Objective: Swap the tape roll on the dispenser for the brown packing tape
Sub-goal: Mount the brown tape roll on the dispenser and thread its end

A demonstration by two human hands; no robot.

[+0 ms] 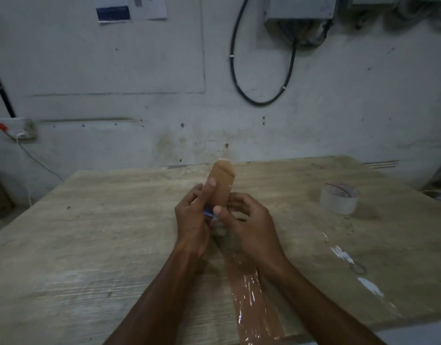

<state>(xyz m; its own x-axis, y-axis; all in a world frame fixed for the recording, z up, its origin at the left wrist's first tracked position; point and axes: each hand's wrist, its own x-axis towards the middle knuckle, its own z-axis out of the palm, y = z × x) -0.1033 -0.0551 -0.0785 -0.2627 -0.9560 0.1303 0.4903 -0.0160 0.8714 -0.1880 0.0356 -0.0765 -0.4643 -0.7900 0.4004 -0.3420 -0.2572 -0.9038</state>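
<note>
Brown packing tape: standing up between the two hands at the middle of the bench, seen nearly edge-on, so its long side is running from near to far and up toward the wall.
Loose strip: a shiny brown length of tape is trailing from under the hands back toward the near edge of the bench, lying flat and wrinkled, on the same near-far line as the roll.
Dispenser: only a small blue part is showing between the palms, just below the roll; whether the roll is already sitting on it cannot be told.
Left hand: curling around the left side of the roll, index finger lying up along its brown face, gripping it.
Right hand: closing in from the right, thumb tip pressing at the roll's lower edge beside the blue part, other fingers bent behind; it is looking like a pinch on the tape.
Nearer hand: both are touching the roll; the right one is sitting closer to the trailing strip.
Clear tape roll: lying flat at the far right of the bench, well apart from the hands, likely the roll taken off.
Bench: pale, worn wood grain, with white smears at the right.
Room: a scuffed grey wall is running behind, with a looping black cable and a socket at the left.
</note>
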